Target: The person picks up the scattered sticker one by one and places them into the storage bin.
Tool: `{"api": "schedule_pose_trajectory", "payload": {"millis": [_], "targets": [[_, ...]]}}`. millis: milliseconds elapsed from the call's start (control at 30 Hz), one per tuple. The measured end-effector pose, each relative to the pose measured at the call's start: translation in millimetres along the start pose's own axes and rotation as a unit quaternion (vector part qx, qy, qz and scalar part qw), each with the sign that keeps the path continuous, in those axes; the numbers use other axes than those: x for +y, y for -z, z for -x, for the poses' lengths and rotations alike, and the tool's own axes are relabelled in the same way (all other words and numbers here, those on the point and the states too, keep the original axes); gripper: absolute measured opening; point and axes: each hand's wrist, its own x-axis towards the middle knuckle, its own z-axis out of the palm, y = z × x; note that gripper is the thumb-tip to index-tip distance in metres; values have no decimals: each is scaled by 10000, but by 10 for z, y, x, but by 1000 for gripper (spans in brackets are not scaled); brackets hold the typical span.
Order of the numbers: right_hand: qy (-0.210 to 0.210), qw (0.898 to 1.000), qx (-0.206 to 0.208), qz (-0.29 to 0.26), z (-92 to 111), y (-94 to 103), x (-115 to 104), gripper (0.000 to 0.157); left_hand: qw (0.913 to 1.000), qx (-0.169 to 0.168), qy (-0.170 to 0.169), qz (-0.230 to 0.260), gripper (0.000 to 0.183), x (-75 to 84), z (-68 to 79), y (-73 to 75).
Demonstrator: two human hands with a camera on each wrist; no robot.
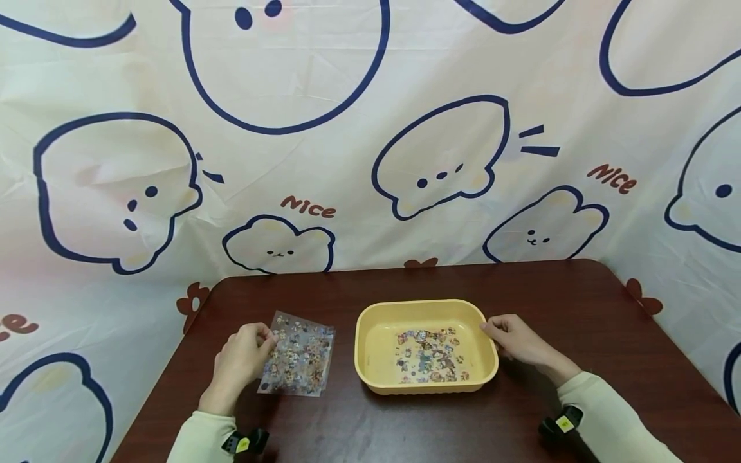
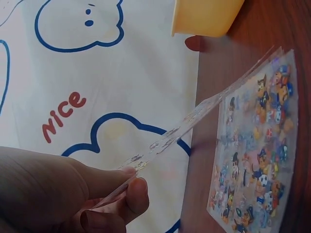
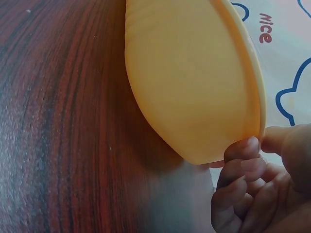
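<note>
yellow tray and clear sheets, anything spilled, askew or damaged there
Nothing looks spilled or damaged. The colourful figures lie within the yellow tray; the clear sheets in the left hand just sit slightly misaligned.

This looks like a small screened-off recording corner; whether it sits in a home, an office or a studio cannot be told. Pale, creased cloth printed with blue-outlined cartoon bears, brown flowers and the word "Nice" hangs behind and along both sides of a dark reddish-brown wood-grain table, and a black device sits at each of the person's wrists.
</note>
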Motion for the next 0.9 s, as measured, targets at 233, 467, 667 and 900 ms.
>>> {"api": "schedule_pose_trajectory", "payload": {"millis": [233,467,667,900], "targets": [[27,10000,7,1,1,-11,2,40,10000,13,-5,55,21,34,-1,21],[7,10000,53,-16,11,-16,5,39,9999,40,-42,111,22,86,10,46],[13,10000,27,-80,10,-20,18,39,9998,116,-87,124,23,118,25,61],[-12,10000,29,-90,-2,-21,29,39,9995,253,-118,121,21,168,34,97]]}}
